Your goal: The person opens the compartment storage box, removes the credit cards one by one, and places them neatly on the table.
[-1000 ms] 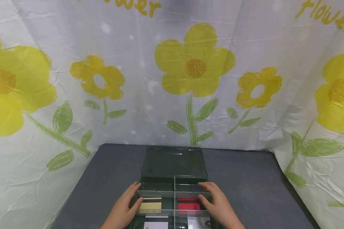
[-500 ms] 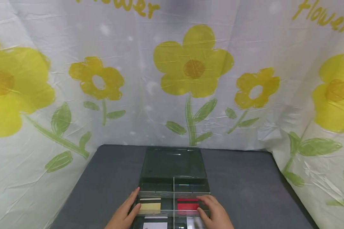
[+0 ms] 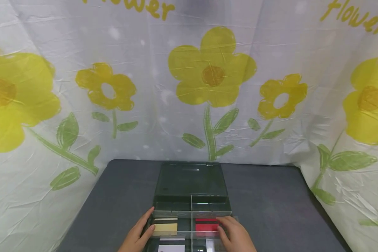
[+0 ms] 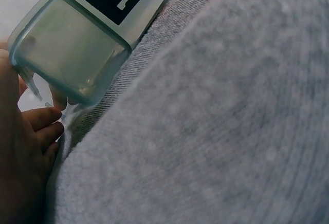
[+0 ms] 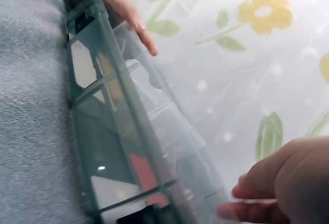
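Observation:
An open green translucent box (image 3: pixel 191 206) with several compartments sits on the grey table (image 3: pixel 119 196), its lid (image 3: pixel 190 179) lying flat behind it. It holds a cream card (image 3: pixel 165 228), a red card (image 3: pixel 206 225) and a white card (image 3: pixel 171 248). My left hand (image 3: pixel 139 233) rests against the box's left wall (image 4: pixel 67 49) with its fingers (image 4: pixel 43 124) at the corner. My right hand (image 3: pixel 236 235) is at the right wall beside the red card. Its fingertips (image 5: pixel 239 203) pinch the thin edge of a clear inner tray (image 5: pixel 169 126) lying on the box (image 5: pixel 97 126).
A white sheet printed with yellow flowers (image 3: pixel 212 68) hangs behind and on both sides of the table. Bare grey tabletop (image 3: pixel 271 203) lies left and right of the box. My left hand (image 5: pixel 126 11) shows at the far end of the box in the right wrist view.
My right hand has drawn back toward me along the right wall, from the far compartment to the red card's compartment. The left hand slid back slightly. The box stayed put.

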`<state>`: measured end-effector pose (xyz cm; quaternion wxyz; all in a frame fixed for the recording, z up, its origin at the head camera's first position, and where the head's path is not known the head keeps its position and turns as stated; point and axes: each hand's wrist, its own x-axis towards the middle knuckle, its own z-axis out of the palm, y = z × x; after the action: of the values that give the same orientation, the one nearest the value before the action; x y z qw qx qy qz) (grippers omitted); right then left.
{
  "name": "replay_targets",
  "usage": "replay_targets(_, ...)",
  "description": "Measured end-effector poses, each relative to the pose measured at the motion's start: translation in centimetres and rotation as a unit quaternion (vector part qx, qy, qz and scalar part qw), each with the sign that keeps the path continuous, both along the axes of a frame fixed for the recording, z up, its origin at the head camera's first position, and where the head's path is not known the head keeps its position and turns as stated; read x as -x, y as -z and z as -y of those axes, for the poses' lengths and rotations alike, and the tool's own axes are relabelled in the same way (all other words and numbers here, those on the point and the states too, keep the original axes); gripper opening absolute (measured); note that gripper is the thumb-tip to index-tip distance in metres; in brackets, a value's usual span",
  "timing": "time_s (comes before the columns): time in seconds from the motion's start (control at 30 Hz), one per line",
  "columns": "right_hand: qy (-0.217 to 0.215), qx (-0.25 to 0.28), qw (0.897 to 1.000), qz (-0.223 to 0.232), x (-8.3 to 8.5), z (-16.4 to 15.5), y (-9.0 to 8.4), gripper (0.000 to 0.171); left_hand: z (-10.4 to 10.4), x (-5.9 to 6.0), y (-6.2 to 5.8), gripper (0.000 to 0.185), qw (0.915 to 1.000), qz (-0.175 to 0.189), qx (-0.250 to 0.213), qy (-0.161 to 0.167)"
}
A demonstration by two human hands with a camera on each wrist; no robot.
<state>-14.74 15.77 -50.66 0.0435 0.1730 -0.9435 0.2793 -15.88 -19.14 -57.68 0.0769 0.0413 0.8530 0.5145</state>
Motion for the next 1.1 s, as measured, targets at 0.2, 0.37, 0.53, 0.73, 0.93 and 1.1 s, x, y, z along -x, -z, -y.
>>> replay_targets(0.2, -0.005, -0.039, 0.997, 0.060, 1.0, 0.9, -0.9, 0.020, 0.2, 0.1, 0.4, 0.062, 0.9999, -0.007, -0.008, 0.009)
replay_targets(0.37, 0.006, -0.062, 0.996, 0.069, 1.6, 1.6, -1.1, 0.026, 0.2, 0.2, 0.5, 0.062, 0.9997, -0.003, -0.014, 0.019)
replay_targets(0.53, 0.027, -0.094, 0.993, 0.066, 1.7, 2.1, -0.8, 0.041, 0.3, 0.2, 0.6, 0.063, 0.9991, 0.012, -0.031, 0.025)
replay_targets(0.73, 0.040, -0.102, 0.993, 0.040, 2.1, 2.6, -0.4, 0.041, 0.3, 0.1, 0.5, 0.062, 0.9994, 0.010, -0.027, 0.020)
replay_targets(0.93, 0.053, -0.085, 0.993, 0.056, 2.3, 3.1, 0.1, 0.037, 0.3, -0.2, 0.2, 0.063, 0.9994, 0.016, -0.023, 0.018)
replay_targets(1.1, 0.050, -0.068, 0.994, 0.069, 2.5, 3.1, 0.3, 0.034, 0.2, -0.2, 0.0, 0.063, 0.9992, 0.026, -0.027, 0.016)
